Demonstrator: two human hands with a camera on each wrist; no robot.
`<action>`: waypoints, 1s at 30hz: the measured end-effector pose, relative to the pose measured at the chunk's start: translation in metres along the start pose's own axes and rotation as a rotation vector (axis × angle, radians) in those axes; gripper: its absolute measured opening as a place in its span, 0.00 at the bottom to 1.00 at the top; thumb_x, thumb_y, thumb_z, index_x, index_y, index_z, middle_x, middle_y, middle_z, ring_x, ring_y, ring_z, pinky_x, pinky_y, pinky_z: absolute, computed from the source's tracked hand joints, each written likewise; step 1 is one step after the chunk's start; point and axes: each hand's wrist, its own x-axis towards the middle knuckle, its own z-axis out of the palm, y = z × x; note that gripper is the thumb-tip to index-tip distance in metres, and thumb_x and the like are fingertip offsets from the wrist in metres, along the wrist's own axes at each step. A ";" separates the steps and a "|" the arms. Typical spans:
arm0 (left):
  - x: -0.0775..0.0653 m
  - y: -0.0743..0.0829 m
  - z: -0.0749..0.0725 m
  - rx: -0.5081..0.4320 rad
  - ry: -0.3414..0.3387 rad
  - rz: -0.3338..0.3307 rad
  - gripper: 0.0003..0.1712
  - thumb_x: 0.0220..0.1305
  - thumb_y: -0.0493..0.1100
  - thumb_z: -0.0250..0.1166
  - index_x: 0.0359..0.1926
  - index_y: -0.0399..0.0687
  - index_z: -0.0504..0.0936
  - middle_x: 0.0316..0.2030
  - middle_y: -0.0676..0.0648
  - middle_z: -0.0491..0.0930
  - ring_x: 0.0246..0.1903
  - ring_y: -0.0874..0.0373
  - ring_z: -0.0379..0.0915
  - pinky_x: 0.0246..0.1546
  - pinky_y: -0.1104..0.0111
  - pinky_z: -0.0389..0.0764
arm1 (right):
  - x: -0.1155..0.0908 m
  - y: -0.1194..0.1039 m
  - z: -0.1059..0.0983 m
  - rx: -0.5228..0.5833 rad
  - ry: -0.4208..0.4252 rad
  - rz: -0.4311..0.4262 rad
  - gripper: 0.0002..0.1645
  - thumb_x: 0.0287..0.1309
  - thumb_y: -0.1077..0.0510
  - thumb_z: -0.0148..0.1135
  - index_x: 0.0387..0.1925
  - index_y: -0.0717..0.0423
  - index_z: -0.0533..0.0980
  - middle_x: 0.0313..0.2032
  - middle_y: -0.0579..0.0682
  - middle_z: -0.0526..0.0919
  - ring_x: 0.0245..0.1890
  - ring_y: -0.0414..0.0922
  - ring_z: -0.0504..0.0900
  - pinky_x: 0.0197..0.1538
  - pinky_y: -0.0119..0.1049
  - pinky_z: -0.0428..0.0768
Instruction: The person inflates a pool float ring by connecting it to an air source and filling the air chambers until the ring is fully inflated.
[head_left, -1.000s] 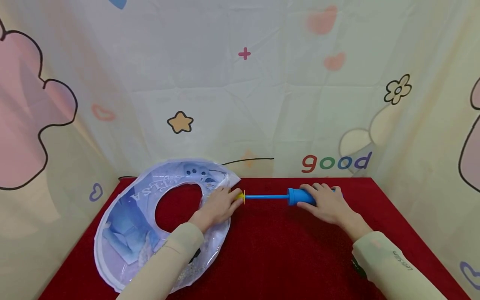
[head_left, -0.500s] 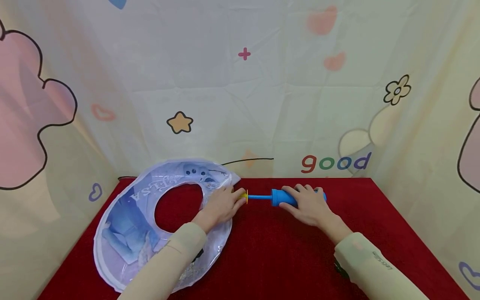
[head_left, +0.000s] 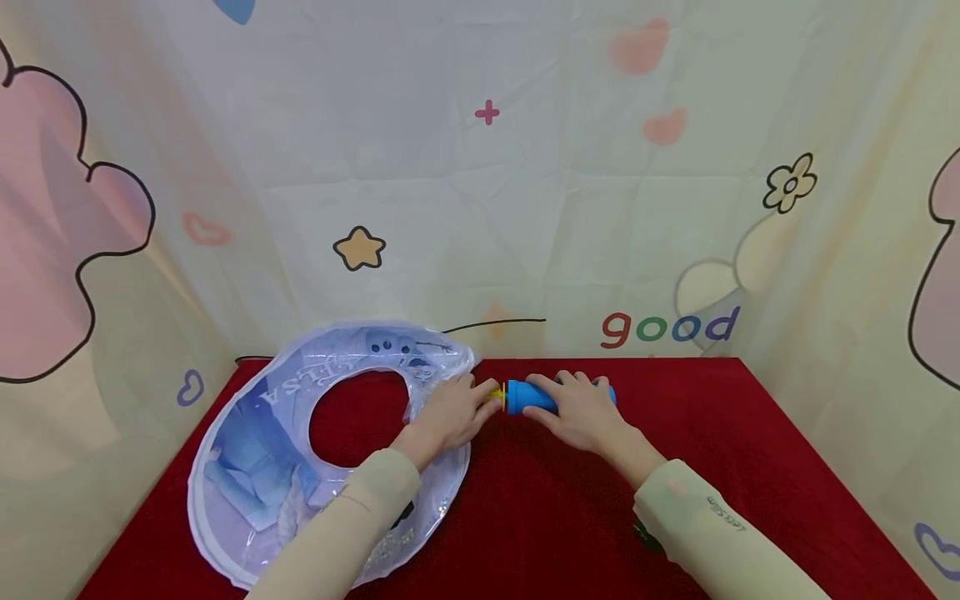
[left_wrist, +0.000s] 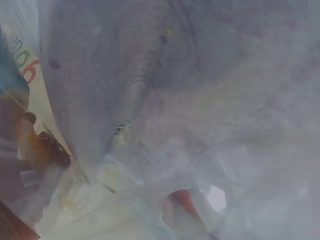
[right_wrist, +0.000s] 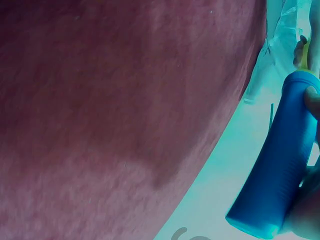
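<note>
A partly inflated swim ring (head_left: 251, 475), pale purple and blue with "ELSA" printed on it, lies at the left. My left hand (head_left: 448, 414) rests at its right side, pinching the yellow end (head_left: 497, 395) of a hand pump. Around the pump's blue barrel (head_left: 527, 397) curl the fingers of my right hand (head_left: 581, 410). The barrel sits right against the yellow flange, with no rod showing between. In the right wrist view the barrel (right_wrist: 275, 160) slants along the right edge. Blurred, wrinkled ring plastic (left_wrist: 115, 80) fills most of the left wrist view.
A red cloth (head_left: 555, 517) covers the table. Behind it and at both sides hang pale printed curtains (head_left: 450, 192), one bearing the word "good" (head_left: 670, 327). A small dark object (head_left: 647, 535) shows beside the right sleeve.
My right hand has slid the pump barrel leftward up to the yellow flange, covering the blue rod that showed before. My left hand has shifted slightly right, keeping its pinch.
</note>
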 end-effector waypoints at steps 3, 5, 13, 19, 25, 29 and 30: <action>-0.001 -0.002 0.000 -0.033 0.009 -0.003 0.18 0.78 0.55 0.53 0.60 0.55 0.76 0.35 0.48 0.73 0.37 0.53 0.71 0.41 0.60 0.73 | -0.005 0.007 -0.002 0.023 -0.006 0.005 0.37 0.67 0.33 0.59 0.71 0.42 0.71 0.54 0.58 0.79 0.51 0.59 0.78 0.51 0.65 0.71; -0.002 -0.003 -0.001 -0.050 0.016 -0.007 0.18 0.77 0.55 0.54 0.59 0.55 0.77 0.33 0.49 0.72 0.35 0.54 0.70 0.39 0.61 0.72 | -0.008 0.015 -0.003 0.021 0.001 0.007 0.36 0.66 0.33 0.60 0.71 0.42 0.71 0.53 0.58 0.79 0.51 0.59 0.78 0.51 0.64 0.70; -0.006 -0.013 -0.001 -0.055 0.057 -0.010 0.15 0.76 0.54 0.56 0.55 0.55 0.78 0.34 0.48 0.74 0.36 0.51 0.73 0.41 0.58 0.75 | -0.024 0.053 -0.010 0.004 0.006 0.038 0.36 0.66 0.36 0.61 0.70 0.44 0.71 0.55 0.60 0.78 0.54 0.64 0.75 0.56 0.72 0.63; -0.007 -0.015 -0.004 -0.085 0.073 -0.021 0.15 0.75 0.54 0.57 0.55 0.54 0.79 0.38 0.46 0.77 0.39 0.50 0.74 0.45 0.56 0.75 | -0.035 0.077 -0.019 -0.009 0.004 0.042 0.37 0.66 0.35 0.60 0.71 0.45 0.70 0.56 0.62 0.78 0.54 0.65 0.75 0.56 0.73 0.64; -0.003 -0.012 -0.004 -0.101 0.071 -0.029 0.16 0.76 0.54 0.56 0.56 0.55 0.80 0.41 0.46 0.79 0.41 0.51 0.74 0.45 0.57 0.75 | -0.042 0.093 -0.023 -0.004 0.015 0.061 0.37 0.66 0.36 0.61 0.70 0.47 0.70 0.55 0.64 0.77 0.56 0.65 0.74 0.57 0.76 0.61; -0.004 -0.010 -0.003 -0.093 0.052 -0.055 0.16 0.75 0.54 0.56 0.56 0.55 0.79 0.40 0.47 0.77 0.40 0.51 0.73 0.44 0.57 0.74 | -0.042 0.090 -0.021 -0.011 0.025 0.049 0.37 0.65 0.35 0.59 0.69 0.47 0.70 0.53 0.64 0.77 0.54 0.64 0.74 0.55 0.75 0.63; -0.004 -0.010 -0.003 -0.085 0.048 -0.053 0.16 0.75 0.53 0.56 0.56 0.55 0.79 0.38 0.47 0.76 0.39 0.51 0.72 0.43 0.57 0.74 | -0.041 0.088 -0.020 -0.015 0.027 0.048 0.37 0.65 0.35 0.59 0.69 0.47 0.71 0.53 0.63 0.78 0.54 0.63 0.74 0.54 0.74 0.64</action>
